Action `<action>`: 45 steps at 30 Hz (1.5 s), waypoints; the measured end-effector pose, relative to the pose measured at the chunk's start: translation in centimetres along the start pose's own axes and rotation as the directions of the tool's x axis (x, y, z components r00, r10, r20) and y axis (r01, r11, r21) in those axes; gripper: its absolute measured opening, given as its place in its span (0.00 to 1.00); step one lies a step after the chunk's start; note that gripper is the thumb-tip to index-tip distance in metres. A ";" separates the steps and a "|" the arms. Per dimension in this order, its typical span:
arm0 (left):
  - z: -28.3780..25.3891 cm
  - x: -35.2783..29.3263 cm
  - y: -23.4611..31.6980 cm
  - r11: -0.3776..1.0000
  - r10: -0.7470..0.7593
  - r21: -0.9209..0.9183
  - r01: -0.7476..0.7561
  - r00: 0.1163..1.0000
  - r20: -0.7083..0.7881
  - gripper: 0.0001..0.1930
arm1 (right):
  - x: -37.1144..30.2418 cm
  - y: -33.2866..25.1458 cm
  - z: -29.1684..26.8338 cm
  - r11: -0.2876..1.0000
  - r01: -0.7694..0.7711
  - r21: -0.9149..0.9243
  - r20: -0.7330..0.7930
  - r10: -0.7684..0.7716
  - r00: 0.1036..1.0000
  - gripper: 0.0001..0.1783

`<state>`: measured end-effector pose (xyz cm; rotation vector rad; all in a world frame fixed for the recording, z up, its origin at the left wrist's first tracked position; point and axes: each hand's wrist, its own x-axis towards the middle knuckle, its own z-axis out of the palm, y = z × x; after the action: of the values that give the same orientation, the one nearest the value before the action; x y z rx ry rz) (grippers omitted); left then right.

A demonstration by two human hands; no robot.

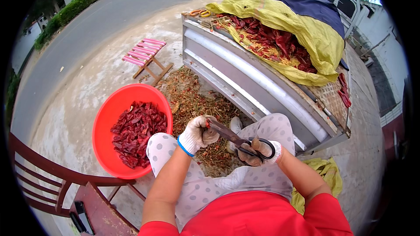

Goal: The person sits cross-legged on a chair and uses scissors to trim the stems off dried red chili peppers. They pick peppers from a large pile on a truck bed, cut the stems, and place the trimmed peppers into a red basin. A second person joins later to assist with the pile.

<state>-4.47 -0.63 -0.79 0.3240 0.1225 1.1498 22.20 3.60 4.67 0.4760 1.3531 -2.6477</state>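
My right hand (259, 149), in a soiled white work glove, grips the black loop handles of a pair of scissors (226, 133). The blades point up and left, with their tips at my left hand (199, 134). That hand is also gloved, with a blue cuff edge, and its fingers are closed round a red chili pepper (207, 123), of which only a small bit shows. To the left stands a red plastic basin (103, 126), partly filled with dried red chilies (136, 133). Cut stems and scraps (194, 100) lie heaped on the ground beyond and below my hands.
A truck bed (258, 91) ahead carries an opened yellow sack (302, 26) of chilies under dark cloth. Orange-handled scissors (200, 13) lie at its corner. A striped folding stool (146, 52) stands beyond the basin. Phone (83, 216) on a wooden chair (103, 207); yellow sack (326, 172) at right.
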 end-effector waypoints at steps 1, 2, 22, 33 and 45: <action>-0.3 -0.1 0.2 1.000 -0.028 -0.001 0.028 0.997 0.066 0.13 | 0.0 -0.4 0.0 0.999 0.006 -0.040 0.004 -0.006 1.000 0.42; -0.5 -0.2 0.2 0.999 -0.039 0.028 0.037 0.996 0.076 0.14 | -0.1 -0.7 0.0 0.997 0.012 -0.079 0.008 -0.011 1.000 0.42; 0.8 0.5 -1.2 0.978 0.207 0.077 -0.195 0.952 -0.224 0.17 | 4.2 2.8 4.6 0.605 -0.267 -0.750 -0.627 -0.521 0.580 0.16; 1.4 0.8 -0.7 0.948 0.318 0.128 -0.291 0.875 -0.365 0.04 | 2.1 -1.0 3.4 0.097 -0.581 -0.808 -0.474 -0.692 0.544 0.30; 1.4 0.8 -1.0 0.936 0.347 0.198 -0.290 0.854 -0.387 0.05 | 2.7 -0.9 2.4 0.445 -0.457 -0.770 -0.637 -0.482 0.602 0.29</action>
<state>-2.91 -0.50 0.24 0.2148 0.5426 1.5379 18.89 2.22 5.77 1.5454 2.7007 -1.0878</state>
